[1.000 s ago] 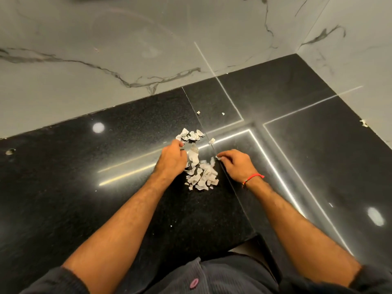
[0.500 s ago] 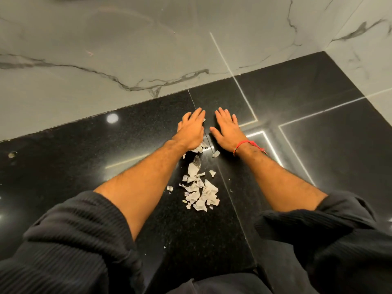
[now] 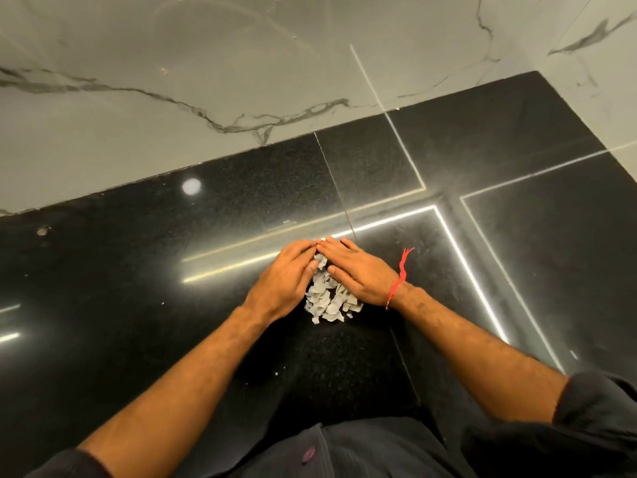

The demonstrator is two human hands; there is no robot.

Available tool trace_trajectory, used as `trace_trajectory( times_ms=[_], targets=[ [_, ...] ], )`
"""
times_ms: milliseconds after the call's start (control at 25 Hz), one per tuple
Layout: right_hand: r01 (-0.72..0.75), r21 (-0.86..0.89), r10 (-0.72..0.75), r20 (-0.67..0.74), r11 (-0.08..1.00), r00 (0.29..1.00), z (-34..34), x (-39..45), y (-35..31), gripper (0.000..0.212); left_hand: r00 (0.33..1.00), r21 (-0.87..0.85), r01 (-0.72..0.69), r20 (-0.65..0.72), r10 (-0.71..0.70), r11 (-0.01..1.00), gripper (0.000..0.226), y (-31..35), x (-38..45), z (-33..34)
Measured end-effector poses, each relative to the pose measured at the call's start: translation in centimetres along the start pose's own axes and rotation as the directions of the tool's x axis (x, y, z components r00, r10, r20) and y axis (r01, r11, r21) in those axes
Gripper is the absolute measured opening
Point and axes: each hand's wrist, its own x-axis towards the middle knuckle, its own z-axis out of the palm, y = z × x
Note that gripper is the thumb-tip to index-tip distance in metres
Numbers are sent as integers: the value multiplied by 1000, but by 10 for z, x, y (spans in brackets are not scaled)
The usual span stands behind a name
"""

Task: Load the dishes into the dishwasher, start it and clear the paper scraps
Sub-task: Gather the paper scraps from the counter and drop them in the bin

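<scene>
On the black granite surface, a pile of torn paper scraps lies between the two hands. The left hand and right hand cup the pile from either side, fingers straight and together, fingertips meeting at its far end. A red thread circles the right wrist. A white marble wall rises behind.

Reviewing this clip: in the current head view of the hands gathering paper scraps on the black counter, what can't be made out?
- Far end of the paper scraps: head view, covered by the left hand and right hand, so their number is unknown.
- Palms and any scraps pressed beneath them: hidden by the backs of the hands.
- Specks on the black counter: too small to identify.
- Dishwasher and dishes: outside the frame.
</scene>
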Motion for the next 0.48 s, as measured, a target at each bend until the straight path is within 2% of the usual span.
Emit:
trace_trajectory(
  times_ms=[120, 200, 280, 360, 480],
  targets=[
    [-57, 196, 69, -53, 979, 996, -2, -21, -21, 58, 1000, -24, 24, 15, -24, 999, 60, 2, -36, -3],
    [-103, 225, 146, -182, 969, 973, -14, -38, -26, 71, 996, 77, 80, 36, -83, 994, 92, -3, -50, -13],
    [-245, 76, 255, -179, 967, 950, -28, -53, -27, 106, 971, 177, 192, 110, -213, 965, 126, -7, -59, -24],
    [-405, -117, 403, -43, 907, 914, -36, -63, -29, 140, 947, 222, 234, 170, -273, 947, 147, -7, -65, -29],
    [-399, -296, 448, 121, 868, 886, -29, -53, -39, 153, 935, 175, 244, 219, -280, 954, 158, 2, -57, -25]
  ],
)
